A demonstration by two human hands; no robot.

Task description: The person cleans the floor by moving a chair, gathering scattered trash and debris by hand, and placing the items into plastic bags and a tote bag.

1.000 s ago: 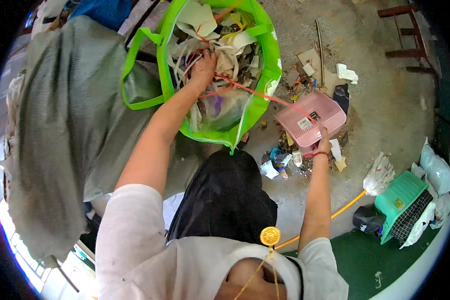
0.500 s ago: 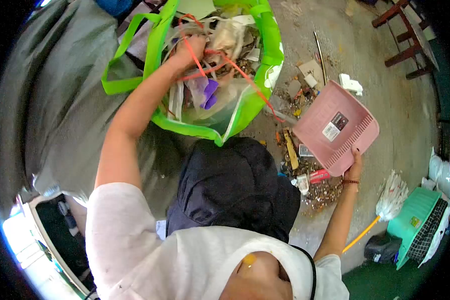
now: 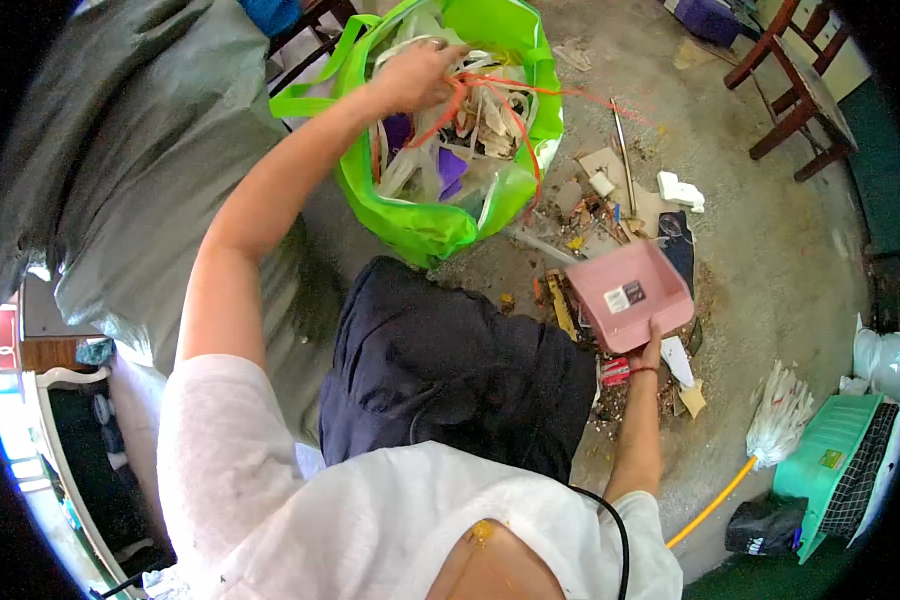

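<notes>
My left hand (image 3: 420,76) is over the open green bag (image 3: 425,232), its fingers closed around red plastic string (image 3: 515,88) that trails over the bag's right side. Inside the bag are crumpled clear plastic, purple scraps (image 3: 452,172) and mixed rubbish. My right hand (image 3: 650,352) grips the edge of a pink dustpan (image 3: 658,292), which is tilted with its labelled inside facing me. The dustpan is held above a scatter of debris, including a yellow strip (image 3: 561,305) and a red-and-white packet (image 3: 615,371).
A metal rod (image 3: 623,150), cardboard pieces and a white foam block (image 3: 680,190) lie on the concrete floor. A wooden chair (image 3: 800,90) stands at upper right. A mop (image 3: 782,415) and a green crate (image 3: 842,455) are at lower right. Grey cloth (image 3: 140,180) covers something at left.
My left hand has risen from inside the bag, drawing up the red string. My right hand has brought the dustpan closer and to the left, over the debris.
</notes>
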